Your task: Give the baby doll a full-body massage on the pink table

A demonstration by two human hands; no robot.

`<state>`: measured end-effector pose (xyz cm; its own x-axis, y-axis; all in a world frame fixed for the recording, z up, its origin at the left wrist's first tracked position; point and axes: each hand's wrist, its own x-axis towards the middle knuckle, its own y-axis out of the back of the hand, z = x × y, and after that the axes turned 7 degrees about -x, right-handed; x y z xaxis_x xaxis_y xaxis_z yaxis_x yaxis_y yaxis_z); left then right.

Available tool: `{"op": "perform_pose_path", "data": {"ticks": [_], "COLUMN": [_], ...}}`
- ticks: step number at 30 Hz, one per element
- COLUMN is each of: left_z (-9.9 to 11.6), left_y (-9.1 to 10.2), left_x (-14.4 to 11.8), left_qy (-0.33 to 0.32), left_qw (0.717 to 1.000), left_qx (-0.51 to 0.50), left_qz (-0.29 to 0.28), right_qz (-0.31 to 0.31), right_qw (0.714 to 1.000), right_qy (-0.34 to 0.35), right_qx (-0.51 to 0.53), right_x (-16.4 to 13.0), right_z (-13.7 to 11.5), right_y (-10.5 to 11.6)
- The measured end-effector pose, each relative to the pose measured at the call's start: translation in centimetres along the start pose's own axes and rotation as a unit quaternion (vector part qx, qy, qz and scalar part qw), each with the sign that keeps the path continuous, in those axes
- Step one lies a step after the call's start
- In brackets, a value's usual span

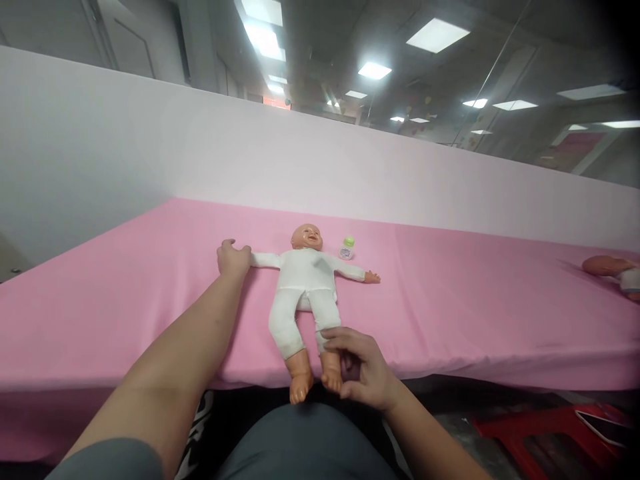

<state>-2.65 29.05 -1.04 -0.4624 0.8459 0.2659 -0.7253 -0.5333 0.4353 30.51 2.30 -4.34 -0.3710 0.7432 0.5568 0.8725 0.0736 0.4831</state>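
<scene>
A baby doll in a white cloth body lies on its back on the pink-covered table, its feet at the front edge. My left hand is closed around the end of one outstretched doll arm, and the doll's hand there is hidden. Down by the other leg, my right hand has fingertips resting on the lower leg and its thumb spread apart near the foot. A small clear bottle with a green cap stands beside the doll's head.
Another doll lies at the far right, partly cut off. Behind the table runs a white low wall with glass above. A red stool bearing a phone-like flat object is below at right.
</scene>
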Motion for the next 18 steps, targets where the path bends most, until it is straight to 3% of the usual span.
{"op": "perform_pose_path", "data": {"ticks": [2,6,9,13,15,18], "left_z": [0.9,3.2,4.5,4.9,4.8,4.5], "left_y": [0.2,-0.9,-2.7,-4.6,-4.9,-4.9], "left_x": [-0.7,-3.4,-6.0,-8.7,-9.3,-9.3], "left_qy": [0.003,-0.128,-0.212,-0.221,-0.211,-0.187], "left_qw": [0.999,0.991,0.974,0.948,0.943,0.945], "left_qx": [0.033,0.044,-0.031,-0.077,-0.07,-0.072], "left_qz": [0.024,0.023,-0.076,-0.216,-0.248,-0.26], "right_qz": [0.033,0.085,0.088,0.001,-0.007,0.033], "right_qw": [0.996,0.978,0.947,0.895,0.863,0.81], "right_qy": [-0.045,-0.17,-0.299,-0.406,-0.436,-0.482], "right_qx": [0.062,0.081,0.079,0.186,0.254,0.331], "right_x": [0.0,2.7,6.6,11.2,12.6,14.0], "right_z": [0.7,2.4,4.1,5.7,6.0,6.5], "right_y": [0.5,2.5,4.2,5.1,5.0,4.5]}}
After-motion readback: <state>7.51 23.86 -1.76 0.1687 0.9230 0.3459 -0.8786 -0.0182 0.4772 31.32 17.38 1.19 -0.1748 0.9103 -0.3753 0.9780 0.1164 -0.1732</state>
